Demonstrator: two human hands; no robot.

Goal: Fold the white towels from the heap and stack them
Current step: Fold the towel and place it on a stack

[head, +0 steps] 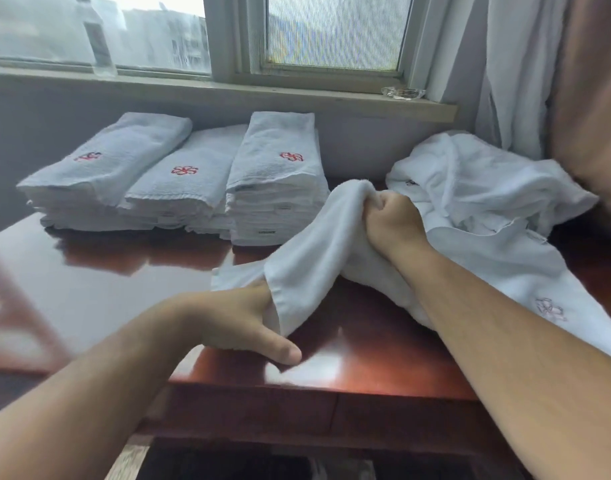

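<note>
Towel (314, 244) over table (124, 271), betw stacks (276, 174) & heap (470, 188). R hand (394, 220) fisted on bunched top; L hand (241, 320) pinches hem, fingers hidden. Prob light, limp terry, grippy: take by corners.

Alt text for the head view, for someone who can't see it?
Two hands grip one white towel over a red-brown table: right hand bunching its raised part, left hand holding a lower edge. Three stacks of folded towels stand at back left; the unfolded heap lies right.
</note>
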